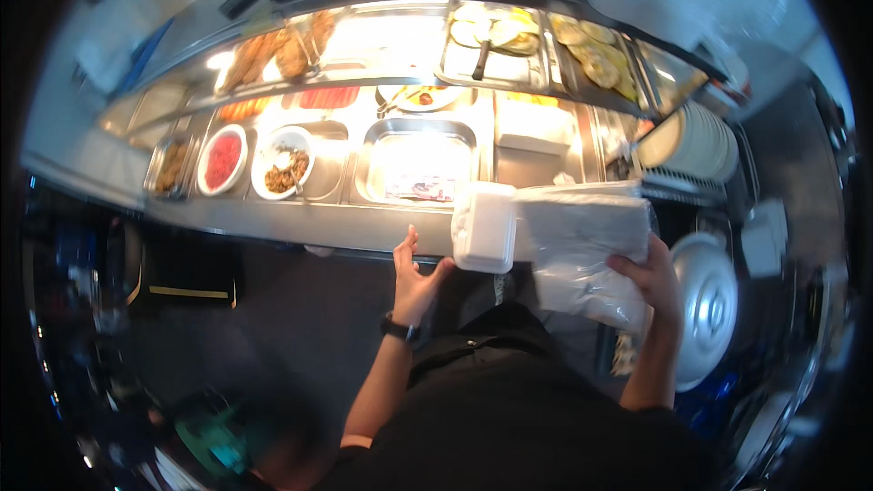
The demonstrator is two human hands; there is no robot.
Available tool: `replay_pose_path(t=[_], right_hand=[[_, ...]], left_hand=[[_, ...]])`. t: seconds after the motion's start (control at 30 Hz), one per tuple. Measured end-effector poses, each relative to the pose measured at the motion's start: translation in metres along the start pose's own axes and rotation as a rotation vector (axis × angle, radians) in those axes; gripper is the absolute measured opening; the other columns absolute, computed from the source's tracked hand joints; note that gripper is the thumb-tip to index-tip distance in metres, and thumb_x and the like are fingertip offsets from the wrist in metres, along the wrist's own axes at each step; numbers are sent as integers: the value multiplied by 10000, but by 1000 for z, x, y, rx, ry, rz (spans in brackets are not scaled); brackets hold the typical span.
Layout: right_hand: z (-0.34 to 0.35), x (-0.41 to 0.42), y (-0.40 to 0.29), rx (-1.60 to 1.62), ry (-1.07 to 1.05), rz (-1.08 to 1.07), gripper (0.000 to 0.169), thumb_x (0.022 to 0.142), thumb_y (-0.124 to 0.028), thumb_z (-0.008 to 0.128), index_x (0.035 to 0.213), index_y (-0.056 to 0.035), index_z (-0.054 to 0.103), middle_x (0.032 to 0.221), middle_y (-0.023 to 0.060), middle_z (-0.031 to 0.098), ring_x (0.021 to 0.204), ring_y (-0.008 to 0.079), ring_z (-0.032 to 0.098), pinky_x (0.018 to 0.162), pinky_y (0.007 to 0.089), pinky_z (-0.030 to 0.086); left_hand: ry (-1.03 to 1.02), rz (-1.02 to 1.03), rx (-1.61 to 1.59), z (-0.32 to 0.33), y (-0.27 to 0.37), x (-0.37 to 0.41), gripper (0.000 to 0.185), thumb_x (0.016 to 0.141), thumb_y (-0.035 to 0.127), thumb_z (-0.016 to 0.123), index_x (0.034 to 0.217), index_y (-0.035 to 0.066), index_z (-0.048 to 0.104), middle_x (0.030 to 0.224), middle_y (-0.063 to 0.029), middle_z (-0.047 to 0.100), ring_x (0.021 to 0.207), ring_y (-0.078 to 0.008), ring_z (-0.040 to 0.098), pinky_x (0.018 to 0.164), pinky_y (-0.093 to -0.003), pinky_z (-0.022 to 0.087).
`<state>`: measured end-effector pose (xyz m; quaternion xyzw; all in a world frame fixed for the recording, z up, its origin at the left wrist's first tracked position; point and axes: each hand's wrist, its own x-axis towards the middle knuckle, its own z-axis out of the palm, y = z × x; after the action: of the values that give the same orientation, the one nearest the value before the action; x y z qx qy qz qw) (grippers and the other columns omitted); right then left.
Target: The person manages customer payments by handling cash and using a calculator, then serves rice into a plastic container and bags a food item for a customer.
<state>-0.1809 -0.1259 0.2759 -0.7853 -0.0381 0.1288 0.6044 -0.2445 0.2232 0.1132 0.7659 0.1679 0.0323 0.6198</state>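
Note:
My left hand [414, 283], a dark band on its wrist, is raised at the counter's front edge with thumb and fingers spread and nothing in it. Just right of its thumb is a closed white foam clamshell container [485, 228]; whether the thumb touches it cannot be told. My right hand [651, 279] grips the right side of a crinkled plastic package [586, 245], whitish and partly see-through. The package's left edge meets or overlaps the container. What supports the container is not plain.
Beyond the steel counter [320, 225], a lit food display holds a white bowl of red food [223, 158], a bowl of brown food [286, 167] and a shallow steel pan [416, 133]. Stacked plates [702, 140] and a large metal lid [706, 310] are right. Another person [225, 436] is lower left.

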Motion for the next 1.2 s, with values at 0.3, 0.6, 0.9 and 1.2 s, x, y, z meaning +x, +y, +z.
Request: replay_pose_path(t=[0.3,0.6,0.9,1.2], right_hand=[[12,131,143,-731,-103,139,597,836,-153,664,1342,51,424,1135,284,637,1060,399,633,923,441,469],[132,148,107,-185,-302,-18,545,872,-95,648,1330,62,398,1191,232,588,1092,317,585,965,390,426],[256,173,82,27,-523,78,534,879,4,628,1353,47,387,1251,159,538,1118,222,553,977,329,437],[375,198,50,67,-591,58,517,876,-16,651,1338,32,423,1235,143,555,1096,215,561,964,322,442]], left_hand=[[-89,-441,-83,73,-33,104,1180,647,572,859,1453,-63,275,1400,-269,382,1318,-333,434,1074,-423,400],[35,-381,-406,57,-73,91,1136,616,355,940,1446,-60,285,1366,-226,476,1293,-287,475,1063,-389,415],[131,-334,-167,-63,-117,124,1185,465,619,910,1346,-43,473,1280,-223,580,1163,-307,598,973,-372,496],[127,-331,-376,-216,-136,149,1020,554,443,945,1329,-41,490,1201,-214,636,1084,-267,651,917,-375,535]])
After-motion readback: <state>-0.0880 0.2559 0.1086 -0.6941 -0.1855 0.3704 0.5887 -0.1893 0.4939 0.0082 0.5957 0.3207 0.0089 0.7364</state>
